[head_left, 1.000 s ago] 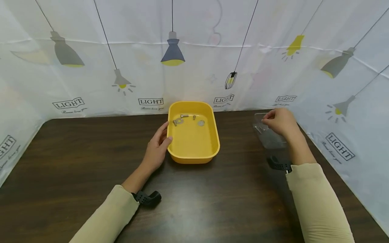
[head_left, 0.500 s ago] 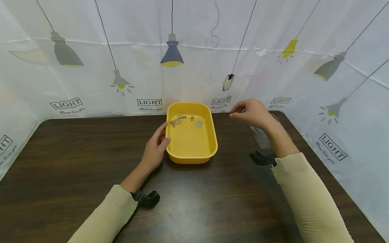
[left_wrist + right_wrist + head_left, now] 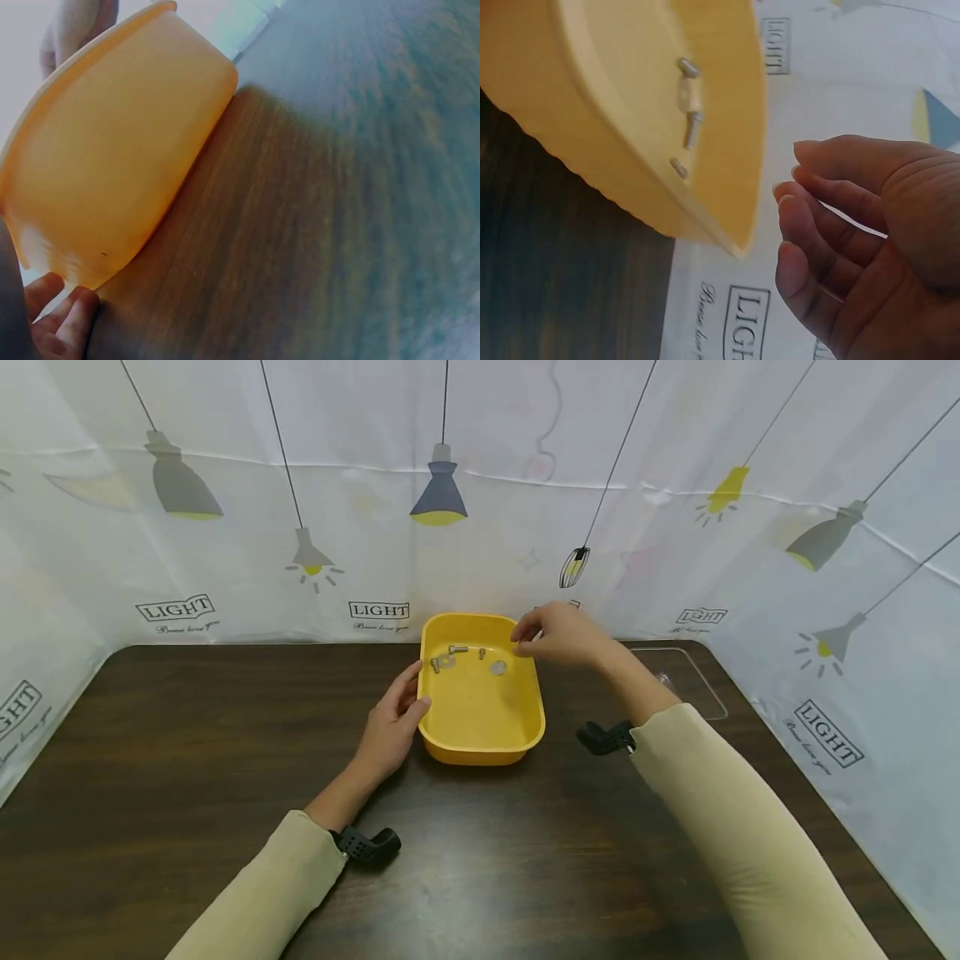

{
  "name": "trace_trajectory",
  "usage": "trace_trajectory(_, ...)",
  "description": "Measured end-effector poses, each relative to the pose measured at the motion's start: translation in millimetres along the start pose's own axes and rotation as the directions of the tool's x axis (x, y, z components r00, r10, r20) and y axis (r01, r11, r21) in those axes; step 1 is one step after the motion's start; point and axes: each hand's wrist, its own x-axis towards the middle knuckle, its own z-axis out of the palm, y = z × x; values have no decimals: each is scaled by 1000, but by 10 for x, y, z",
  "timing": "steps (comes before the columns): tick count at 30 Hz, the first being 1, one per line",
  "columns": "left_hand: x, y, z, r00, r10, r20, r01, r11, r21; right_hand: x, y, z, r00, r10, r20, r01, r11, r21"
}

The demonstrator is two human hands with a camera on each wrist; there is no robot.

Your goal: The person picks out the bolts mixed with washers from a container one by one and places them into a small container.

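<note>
A yellow plastic tray (image 3: 480,710) sits on the dark table, with several small screws (image 3: 457,649) and flat washers (image 3: 498,668) near its far end. My left hand (image 3: 386,735) holds the tray's left side, thumb at the rim and fingers along the outer wall. Over the tray's far right corner hovers my right hand (image 3: 562,635), fingers bent and thumb tip close to the index fingertip. The right wrist view shows the right hand's fingertips (image 3: 784,202) beside the tray's wall; I cannot tell whether something tiny is pinched there.
A clear plastic box (image 3: 693,685) stands at the table's back right, partly hidden by the right forearm. Behind the table hangs a white curtain (image 3: 495,543) printed with lamps. A black wrist strap (image 3: 371,845) shows on the left arm, another strap (image 3: 606,737) on the right.
My right hand has moved left from the clear box to over the tray's far right corner. The left hand has kept its place at the tray, and the tray's contents look the same.
</note>
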Motion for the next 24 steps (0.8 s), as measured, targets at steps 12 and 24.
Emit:
trace_trajectory(12,13,14,-7,1000,-9,-5,9,1000,-3,331,-300,234,991,40,131,-43,999,26)
trace_trajectory(24,12,3,-7,1000,2,8,-2,1000,-18,656,-353,367,991,71,118,-71,997,-2)
